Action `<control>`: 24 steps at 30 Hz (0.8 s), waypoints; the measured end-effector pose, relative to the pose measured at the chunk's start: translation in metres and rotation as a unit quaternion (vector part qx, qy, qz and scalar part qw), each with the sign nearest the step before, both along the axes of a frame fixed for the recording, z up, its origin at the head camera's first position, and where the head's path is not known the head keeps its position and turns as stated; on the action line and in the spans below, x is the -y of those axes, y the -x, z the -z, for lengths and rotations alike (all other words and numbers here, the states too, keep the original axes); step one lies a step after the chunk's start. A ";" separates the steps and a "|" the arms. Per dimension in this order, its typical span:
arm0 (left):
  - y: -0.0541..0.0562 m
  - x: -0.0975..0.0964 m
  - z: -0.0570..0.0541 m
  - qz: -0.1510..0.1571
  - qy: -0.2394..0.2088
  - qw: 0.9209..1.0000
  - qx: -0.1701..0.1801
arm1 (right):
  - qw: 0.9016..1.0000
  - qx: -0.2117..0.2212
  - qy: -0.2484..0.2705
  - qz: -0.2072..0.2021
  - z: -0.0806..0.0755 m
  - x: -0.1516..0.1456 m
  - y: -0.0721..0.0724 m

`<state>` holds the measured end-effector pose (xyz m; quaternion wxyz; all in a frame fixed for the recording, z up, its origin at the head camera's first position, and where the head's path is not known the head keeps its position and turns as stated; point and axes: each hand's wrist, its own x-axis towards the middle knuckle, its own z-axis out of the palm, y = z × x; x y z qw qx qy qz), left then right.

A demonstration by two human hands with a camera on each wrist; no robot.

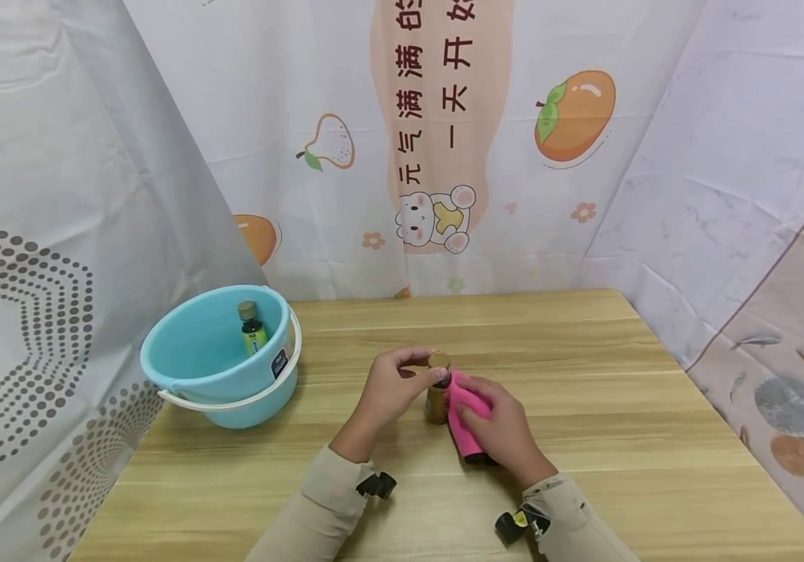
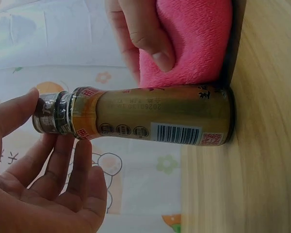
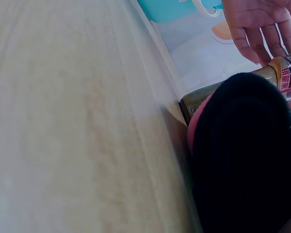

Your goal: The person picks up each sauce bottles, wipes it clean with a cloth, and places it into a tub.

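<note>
Upright on the table stands a small brown-gold bottle [image 1: 435, 407] with a printed label and barcode, large in the left wrist view. My left hand [image 1: 386, 393] pinches its cap [image 2: 47, 113] between thumb and fingers, the other fingers spread beside the neck. My right hand [image 1: 507, 428] grips a folded pink cloth [image 1: 462, 417] with a dark underside, held up against the bottle's right side. In the right wrist view the cloth's black face [image 3: 242, 160] covers much of the bottle [image 3: 266, 74].
A light blue bucket [image 1: 194, 379] with a white handle stands at the table's left. Inside it leans a dark bottle [image 1: 253, 334] with a yellow-green label and brown cap. The wooden table [image 1: 620, 437] reaches back to a printed curtain [image 1: 247, 117].
</note>
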<state>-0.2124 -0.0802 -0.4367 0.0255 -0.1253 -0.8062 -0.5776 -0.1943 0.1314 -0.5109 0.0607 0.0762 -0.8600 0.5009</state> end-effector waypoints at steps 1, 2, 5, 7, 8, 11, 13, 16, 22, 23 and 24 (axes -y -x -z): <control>0.000 0.000 0.000 0.000 0.004 1.000 0.001 | 1.000 0.001 -0.002 -0.001 0.000 0.000 0.000; 0.000 0.000 -0.001 -0.003 0.006 1.000 0.002 | 1.000 0.002 -0.005 -0.001 0.000 0.000 0.000; -0.001 0.000 -0.002 -0.011 0.014 1.000 -0.005 | 1.000 -0.001 -0.013 0.001 0.000 0.001 0.000; -0.001 -0.001 -0.003 -0.019 0.018 1.000 -0.014 | 1.000 -0.004 -0.016 0.004 0.000 0.000 0.000; -0.002 -0.001 -0.003 -0.025 0.021 0.999 -0.019 | 1.000 -0.006 -0.017 0.004 0.000 0.000 0.000; -0.003 -0.002 -0.004 -0.037 0.023 0.999 -0.028 | 1.000 -0.012 -0.019 0.006 -0.001 0.000 0.000; -0.003 -0.002 -0.004 -0.043 0.019 0.999 -0.028 | 1.000 -0.017 -0.019 0.007 -0.002 0.000 0.000; -0.003 -0.002 -0.004 -0.048 0.014 0.998 -0.024 | 0.999 -0.031 -0.014 0.008 -0.003 0.001 -0.001; -0.003 -0.001 -0.004 -0.048 0.016 0.998 -0.028 | 0.998 -0.067 0.005 0.006 -0.005 0.000 -0.002; -0.002 -0.001 -0.004 -0.047 0.017 0.998 -0.030 | 0.997 -0.072 0.011 0.005 -0.005 0.000 -0.002; -0.002 -0.001 -0.004 -0.045 0.018 0.998 -0.032 | 0.997 -0.075 0.019 0.005 -0.006 -0.001 -0.002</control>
